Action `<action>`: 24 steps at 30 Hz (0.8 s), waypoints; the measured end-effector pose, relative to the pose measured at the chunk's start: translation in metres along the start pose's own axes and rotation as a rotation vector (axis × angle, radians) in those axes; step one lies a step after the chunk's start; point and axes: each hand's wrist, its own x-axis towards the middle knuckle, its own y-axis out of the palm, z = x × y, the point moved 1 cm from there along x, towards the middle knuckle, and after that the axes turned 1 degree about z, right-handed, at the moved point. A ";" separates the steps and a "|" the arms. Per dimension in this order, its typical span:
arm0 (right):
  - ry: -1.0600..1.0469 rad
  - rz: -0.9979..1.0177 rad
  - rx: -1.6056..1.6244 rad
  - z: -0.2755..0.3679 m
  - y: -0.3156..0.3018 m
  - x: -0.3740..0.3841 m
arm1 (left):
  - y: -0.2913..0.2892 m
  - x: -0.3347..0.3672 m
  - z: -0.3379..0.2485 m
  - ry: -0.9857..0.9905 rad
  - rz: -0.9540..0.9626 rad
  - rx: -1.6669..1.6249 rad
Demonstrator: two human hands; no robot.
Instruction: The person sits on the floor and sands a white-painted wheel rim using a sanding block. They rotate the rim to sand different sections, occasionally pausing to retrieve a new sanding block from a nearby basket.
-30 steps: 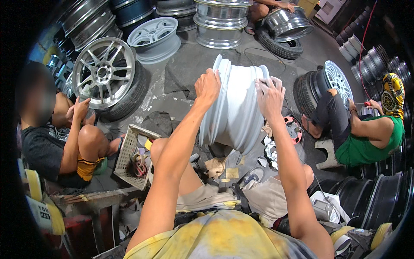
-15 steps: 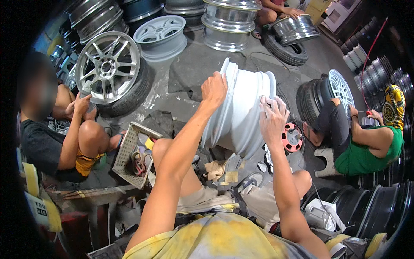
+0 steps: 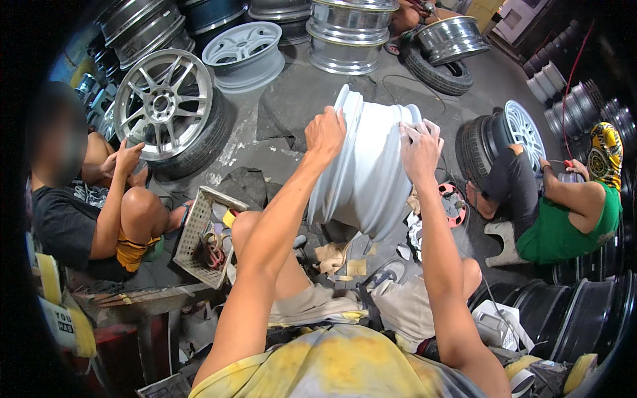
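A pale grey wheel rim point(image 3: 371, 156) stands on its edge in front of my knees, its barrel running left to right. My left hand point(image 3: 325, 136) is closed over the rim's upper left flange, fingers curled round the edge. On the opposite flange, my right hand point(image 3: 421, 149) grips near the top, its fingers bent and dusted with pale powder. Whether anything thin lies under the right fingers is hidden. The lower part of the wheel rim comes down close to scraps of brown paper point(image 3: 332, 257) on the floor.
A crate point(image 3: 194, 222) with scissors and tape sits by my left knee. A silver spoked wheel point(image 3: 164, 105) leans on a tyre beyond it. Co-workers sit at left and right; the right one handles a pale wheel point(image 3: 524, 136). An orange reel point(image 3: 453, 205) lies right of my wheel rim.
The wheel rim and both my hands sit slightly further up and left in the picture. My grip on both flanges stays. The far person's hand at the polished rim has shifted.
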 end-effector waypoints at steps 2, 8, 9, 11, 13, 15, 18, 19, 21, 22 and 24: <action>0.026 0.043 -0.049 -0.002 0.004 0.002 | 0.000 0.002 0.001 0.005 0.005 0.006; -0.021 -0.040 0.004 0.012 -0.007 -0.032 | 0.000 -0.007 0.002 -0.006 0.018 0.017; -0.011 -0.015 -0.010 0.002 0.004 -0.007 | -0.001 -0.005 0.001 -0.001 0.015 0.021; -0.063 0.087 -0.044 -0.009 0.000 0.011 | -0.002 -0.001 0.000 0.001 0.014 0.018; -0.179 0.240 -0.066 -0.011 -0.005 0.020 | -0.004 0.001 0.004 -0.007 0.022 0.026; -0.396 0.207 -0.118 -0.007 -0.019 -0.010 | -0.004 -0.002 0.003 -0.004 0.017 0.012; -0.446 0.206 -0.167 -0.011 -0.018 -0.003 | 0.001 -0.004 0.001 -0.021 0.021 -0.007; -0.385 0.217 -0.195 -0.011 -0.009 0.013 | -0.001 -0.001 0.000 -0.023 0.013 -0.010; -0.261 0.285 -0.215 -0.004 0.002 0.029 | 0.002 0.004 0.003 -0.017 0.024 0.006; -0.284 0.257 -0.208 0.001 0.003 0.021 | 0.001 0.005 0.007 -0.023 0.027 0.015; -0.331 0.205 -0.205 0.008 -0.009 -0.013 | 0.000 0.005 0.009 -0.022 0.018 0.000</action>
